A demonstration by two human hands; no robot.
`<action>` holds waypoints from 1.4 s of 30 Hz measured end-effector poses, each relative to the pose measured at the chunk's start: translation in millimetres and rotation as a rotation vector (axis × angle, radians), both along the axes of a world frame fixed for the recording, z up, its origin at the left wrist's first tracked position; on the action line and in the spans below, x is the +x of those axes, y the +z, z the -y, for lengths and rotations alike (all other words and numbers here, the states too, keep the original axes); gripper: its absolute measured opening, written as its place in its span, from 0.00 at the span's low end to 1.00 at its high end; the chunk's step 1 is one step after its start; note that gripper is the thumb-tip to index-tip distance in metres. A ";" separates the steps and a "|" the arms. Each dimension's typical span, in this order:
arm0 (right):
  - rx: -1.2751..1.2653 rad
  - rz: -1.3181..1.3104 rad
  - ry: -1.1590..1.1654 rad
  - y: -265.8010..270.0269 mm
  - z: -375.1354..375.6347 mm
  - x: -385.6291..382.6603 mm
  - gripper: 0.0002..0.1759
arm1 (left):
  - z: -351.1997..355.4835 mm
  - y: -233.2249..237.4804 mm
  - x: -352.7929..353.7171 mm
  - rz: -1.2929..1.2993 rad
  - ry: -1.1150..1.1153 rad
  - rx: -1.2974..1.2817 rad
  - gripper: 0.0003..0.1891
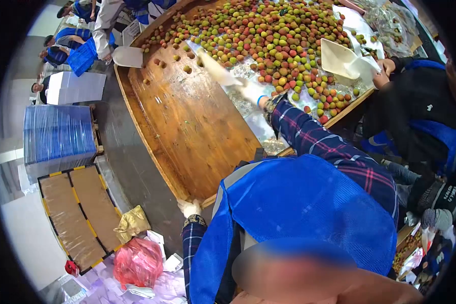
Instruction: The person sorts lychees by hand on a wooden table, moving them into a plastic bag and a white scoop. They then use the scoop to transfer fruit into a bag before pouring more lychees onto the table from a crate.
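Stroke: I judge my right hand, towards 12 to 1 o'clock, to be working a motion-blurred white tool along the edge of the fruits.
Next move: another such stroke, I reckon, calls for a low, level edge and a light push, kept off the neighbours' scoops.
Right grip: closed around the near end of the white tool.
Left grip: my left hand is on the worktop's corner at 7 o'clock; I cannot tell whether its fingers wrap the rim.
Fruits: massed from 11 to 2 o'clock on the worktop; too many to count, with roughly half a dozen loose on the wood at 11.
Worktop: one under my hands, rimmed.
White tool: one.
Neighbours' scoops: two, a white scoop between 10 and 11 o'clock and a cream scoop between 1 and 2, by a co-worker's hands.
Bags on the floor side: one red bag at 7 o'clock, one yellow bag at 8.
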State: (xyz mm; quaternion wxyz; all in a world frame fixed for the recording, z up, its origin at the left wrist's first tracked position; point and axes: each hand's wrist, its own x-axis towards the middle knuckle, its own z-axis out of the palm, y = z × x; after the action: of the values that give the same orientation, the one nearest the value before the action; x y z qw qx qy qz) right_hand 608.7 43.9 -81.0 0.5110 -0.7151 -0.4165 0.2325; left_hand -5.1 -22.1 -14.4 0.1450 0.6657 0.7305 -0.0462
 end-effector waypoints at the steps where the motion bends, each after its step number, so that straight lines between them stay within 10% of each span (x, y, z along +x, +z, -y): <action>1: -0.041 -0.228 -0.046 35.0 11.1 19.5 0.31 | 0.8 -3.9 -1.5 -0.009 0.009 0.033 0.59; 16: 0.334 -1.158 -0.532 80.5 136.9 176.2 0.15 | 9.4 -2.9 0.3 0.016 0.015 0.056 0.55; 20: 0.007 0.213 -0.385 113.0 125.3 182.2 0.25 | 10.5 -9.9 4.4 -0.063 0.051 0.092 0.51; 26: -0.559 1.133 0.347 216.6 54.8 174.1 0.24 | 12.9 -14.2 6.6 -0.123 0.076 0.133 0.49; 42: -0.435 1.059 0.874 172.4 -113.0 152.6 0.31 | 19.7 9.5 25.8 -0.157 0.110 0.181 0.46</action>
State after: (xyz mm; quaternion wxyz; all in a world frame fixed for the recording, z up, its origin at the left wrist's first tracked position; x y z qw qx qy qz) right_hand 761.3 156.9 91.4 -0.0533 -0.5853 -0.8008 0.1155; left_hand 20.8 -41.8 -4.9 0.0291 0.6293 0.7762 -0.0243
